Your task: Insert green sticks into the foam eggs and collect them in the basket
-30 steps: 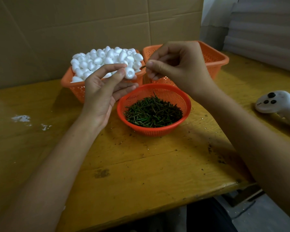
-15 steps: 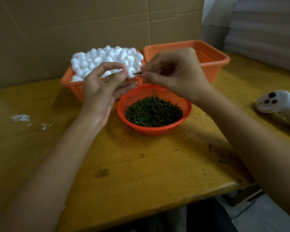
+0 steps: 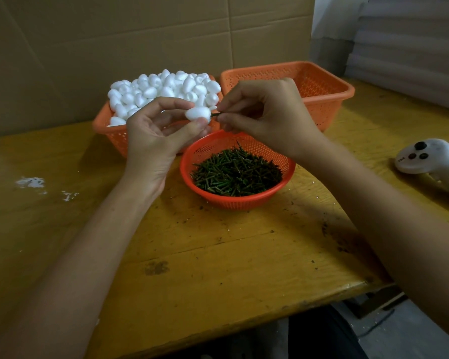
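Wood, yellow and scuffed, forms the table (image 3: 218,255) that fills the lower frame, with brown cardboard (image 3: 140,35) across the top. At upper centre two rectangular orange baskets sit side by side. The left basket (image 3: 106,130) is heaped with white foam eggs (image 3: 161,89); the right basket (image 3: 329,99) shows bare mesh. Mid-frame, a round basket (image 3: 233,203) holds a pile of green sticks (image 3: 236,172). A white controller (image 3: 430,156) lies at the right edge. Above the round basket, the left hand (image 3: 153,141) pinches one foam egg (image 3: 197,113) between thumb and fingertips. The right hand (image 3: 270,117), fingers curled, pinches a green stick (image 3: 215,114) whose tip meets the egg's right end.
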Tool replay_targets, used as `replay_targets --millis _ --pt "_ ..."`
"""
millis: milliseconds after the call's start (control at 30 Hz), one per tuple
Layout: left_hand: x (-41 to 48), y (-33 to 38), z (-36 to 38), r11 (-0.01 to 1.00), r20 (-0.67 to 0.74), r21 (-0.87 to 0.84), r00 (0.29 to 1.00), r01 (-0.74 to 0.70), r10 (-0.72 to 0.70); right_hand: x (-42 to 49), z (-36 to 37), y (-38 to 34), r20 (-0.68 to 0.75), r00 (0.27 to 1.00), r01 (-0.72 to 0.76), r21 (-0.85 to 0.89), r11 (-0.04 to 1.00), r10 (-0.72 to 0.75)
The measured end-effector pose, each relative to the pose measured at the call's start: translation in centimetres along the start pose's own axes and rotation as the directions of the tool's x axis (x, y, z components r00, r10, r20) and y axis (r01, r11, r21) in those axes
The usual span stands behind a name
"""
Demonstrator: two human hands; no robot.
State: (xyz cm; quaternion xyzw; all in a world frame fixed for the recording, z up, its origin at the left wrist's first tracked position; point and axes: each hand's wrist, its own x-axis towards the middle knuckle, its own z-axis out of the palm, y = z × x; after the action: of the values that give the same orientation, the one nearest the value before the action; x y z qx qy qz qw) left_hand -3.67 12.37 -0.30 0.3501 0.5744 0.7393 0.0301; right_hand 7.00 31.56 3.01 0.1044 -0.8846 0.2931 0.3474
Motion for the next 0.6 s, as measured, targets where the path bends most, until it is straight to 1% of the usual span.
replay_targets --millis 133,233,600 --pt "0.02 -0.2 0.04 0.999 -0.001 0.026 1.0 -0.019 0.019 0.07 0.2 -0.2 0.014 0.999 -0.032 -0.068 0.997 0.033" --pt "0.08 -0.2 -0.01 0.998 -0.006 0.042 0.999 -0.035 0.036 0.01 0.51 -0.53 0.017 0.998 -0.055 -0.08 0.995 0.056" --pt "0.14 -0.17 -0.35 0.993 0.014 0.091 0.997 -0.074 0.073 -0.12 0.89 -0.92 0.038 0.993 -0.115 0.002 0.993 0.115"
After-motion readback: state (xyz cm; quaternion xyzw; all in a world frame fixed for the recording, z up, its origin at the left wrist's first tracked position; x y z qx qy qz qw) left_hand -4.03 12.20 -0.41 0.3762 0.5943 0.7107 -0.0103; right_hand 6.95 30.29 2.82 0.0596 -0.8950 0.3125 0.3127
